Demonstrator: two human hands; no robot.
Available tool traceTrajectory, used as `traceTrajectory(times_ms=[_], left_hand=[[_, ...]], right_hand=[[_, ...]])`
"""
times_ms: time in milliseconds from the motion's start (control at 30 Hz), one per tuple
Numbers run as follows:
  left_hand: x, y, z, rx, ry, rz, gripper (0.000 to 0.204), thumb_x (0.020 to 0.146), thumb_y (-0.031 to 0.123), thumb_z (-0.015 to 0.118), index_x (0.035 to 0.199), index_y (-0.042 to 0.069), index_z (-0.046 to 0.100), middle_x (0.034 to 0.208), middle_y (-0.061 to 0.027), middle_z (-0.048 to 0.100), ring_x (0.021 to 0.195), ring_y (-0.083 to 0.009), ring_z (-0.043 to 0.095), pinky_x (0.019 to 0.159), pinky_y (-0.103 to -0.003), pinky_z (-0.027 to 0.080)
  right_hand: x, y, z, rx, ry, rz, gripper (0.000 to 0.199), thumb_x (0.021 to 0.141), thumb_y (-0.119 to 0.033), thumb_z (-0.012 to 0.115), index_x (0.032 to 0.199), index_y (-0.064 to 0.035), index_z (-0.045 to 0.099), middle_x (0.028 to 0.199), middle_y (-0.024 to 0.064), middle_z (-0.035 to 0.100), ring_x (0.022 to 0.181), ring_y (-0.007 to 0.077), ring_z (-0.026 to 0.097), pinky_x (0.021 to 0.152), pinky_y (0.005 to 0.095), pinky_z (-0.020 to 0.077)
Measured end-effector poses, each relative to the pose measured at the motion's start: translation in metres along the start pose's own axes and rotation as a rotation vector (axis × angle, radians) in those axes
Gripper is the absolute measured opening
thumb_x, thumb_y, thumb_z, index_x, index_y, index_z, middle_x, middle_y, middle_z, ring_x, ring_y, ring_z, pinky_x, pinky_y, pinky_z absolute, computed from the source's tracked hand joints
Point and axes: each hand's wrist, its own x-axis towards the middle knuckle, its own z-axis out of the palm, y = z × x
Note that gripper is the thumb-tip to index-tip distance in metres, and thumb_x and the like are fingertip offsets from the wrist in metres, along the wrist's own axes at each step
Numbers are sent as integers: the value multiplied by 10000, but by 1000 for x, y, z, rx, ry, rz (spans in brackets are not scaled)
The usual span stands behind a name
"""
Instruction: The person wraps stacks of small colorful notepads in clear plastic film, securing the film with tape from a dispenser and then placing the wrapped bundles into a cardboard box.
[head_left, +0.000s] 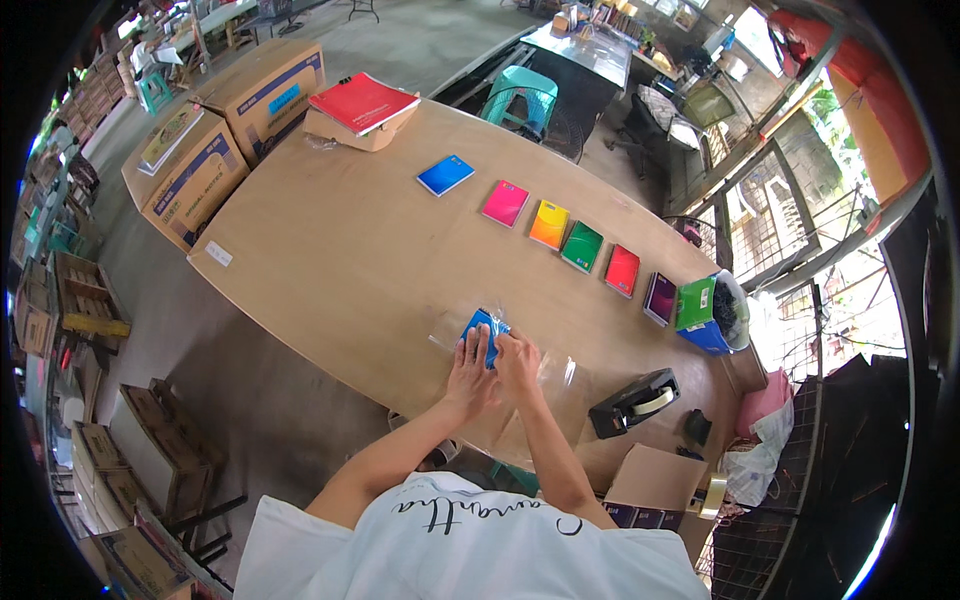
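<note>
A blue notebook (482, 324) lies on the table's near side, with a clear plastic wrapper (443, 329) spread around it. My left hand (472, 372) rests flat on the notebook's lower left part, fingers stretched out. At the notebook's right edge, my right hand (516, 362) is closed in a pinch on the wrapper; its fingertips are partly hidden. More clear plastic (562, 378) lies just right of that hand. Beyond my hands runs a spaced row of notebooks: blue (446, 175), pink (506, 204), yellow (549, 224), green (582, 246), red (622, 270) and dark purple (660, 298).
A black tape dispenser (634, 403) and an open carton (655, 478) stand near right. At the right edge is a green and blue box (706, 312) with dark contents. Large cartons (262, 95) and a red pad (364, 102) on a small box occupy the far left.
</note>
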Motion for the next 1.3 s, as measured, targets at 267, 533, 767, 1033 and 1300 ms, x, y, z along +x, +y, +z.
traceTrajectory(times_ms=[267,533,767,1033,1300], left_hand=[[9,3,-2,49,-74,-56,992,690,413,767,1459,43,260,1529,-276,-9,1406,-493,4,1124,-580,119],[10,-3,21,-35,78,-30,1011,740,330,715,1472,-25,114,1532,-283,-30,1407,-496,-16,1127,-579,57],[-22,-68,-37,-120,202,181,743,805,145,611,1464,137,268,1542,-200,126,1415,-447,86,1082,-647,34],[125,-132,-39,-81,-182,613,360,754,104,677,1097,213,678,1394,-72,450,1323,-277,364,1101,-591,158],[21,-85,-63,-283,336,305,461,783,163,667,1238,154,593,1276,-9,556,1247,-199,483,1126,-566,132]], right_hand=[[-3,-1,6,-17,16,7,16,714,-44,622,704,-40,634,807,118,611,778,318,610,678,426,478],[-6,-27,4,-266,-134,-9,193,703,-49,602,884,-50,669,881,72,585,892,271,582,741,390,494],[-24,-56,-9,-309,-101,23,455,731,-78,613,1156,75,562,1050,130,542,1007,288,531,869,366,470],[-33,-53,16,-302,-34,84,544,719,-127,666,1210,66,534,1125,124,524,1056,285,516,920,367,455],[-42,-46,22,-357,34,108,509,724,-87,653,1210,26,550,1161,105,527,1092,277,522,923,376,457]])
